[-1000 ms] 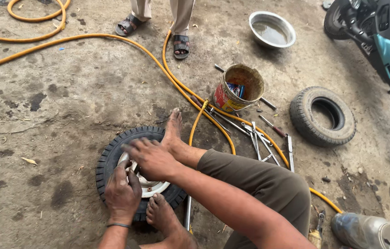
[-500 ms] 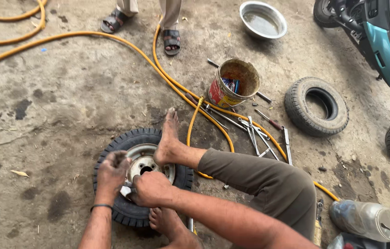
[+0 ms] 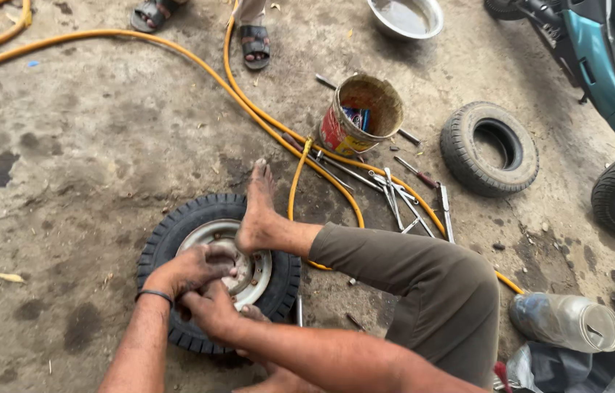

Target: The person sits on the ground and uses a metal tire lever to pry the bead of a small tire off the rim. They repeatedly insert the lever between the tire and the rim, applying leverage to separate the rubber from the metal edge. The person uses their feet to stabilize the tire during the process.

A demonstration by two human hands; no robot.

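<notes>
Our left hand [image 3: 187,271] and right hand [image 3: 213,309] are together, gripping the metal rim [image 3: 255,271] of the small wheel [image 3: 176,225] lying flat directly beneath, our bare foot [image 3: 258,211] pinning it.

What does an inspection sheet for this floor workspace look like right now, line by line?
Surface: stained, gritty concrete floor.
Job's things: small wheel lying flat, black tyre on a grey metal rim; a bare foot presses on it.
Clutter: rusty can, loose metal tools, spare tyre, metal basin, clear plastic jar.
Hands: left hand and right hand both on the rim, fingers curled at its centre.
Cables: orange hose snakes across the floor past the can.
Surroundings: teal scooter; another person's sandalled feet.
</notes>
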